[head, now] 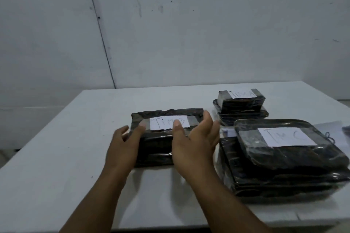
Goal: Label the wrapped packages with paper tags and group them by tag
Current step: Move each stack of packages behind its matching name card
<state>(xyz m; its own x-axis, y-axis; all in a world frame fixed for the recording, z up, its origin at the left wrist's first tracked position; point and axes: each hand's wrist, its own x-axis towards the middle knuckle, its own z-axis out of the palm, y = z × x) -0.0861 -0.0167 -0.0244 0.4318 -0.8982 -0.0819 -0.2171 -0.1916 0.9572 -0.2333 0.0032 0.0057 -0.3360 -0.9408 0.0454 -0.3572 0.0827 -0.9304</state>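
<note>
Both arms reached fwd from the bottom of the view, over the white table (56, 157). The left hand (126, 144) sat at the left end of the middle pile (162, 138), w/ its thumb laid on top by the clear tape and its other fingers spread loose down the side. The right hand (195, 143) sat at the right end, thumb pressed on the lower edge of the paper tag (169, 122), other fingers straight up along the far right corner. Neither hand was curled tight; both were flat and wide, pressing the pile from two sides.

The middle pile was black wrapped packs, near the middle of the table. Its tag read "TIM B" in pen, a bit blurry.

The back pile (240, 108), at the far right, was smaller. Its tag (243, 93) looked like "TIM A", but the writing was faint.

The front pile (280, 157) was the biggest, just right of the right hand. Its tag (287, 136) read "TIM C".

A loose white paper (329, 128) lay right of the front pile, and another bit of paper (228, 132) poked out btwn the piles
</note>
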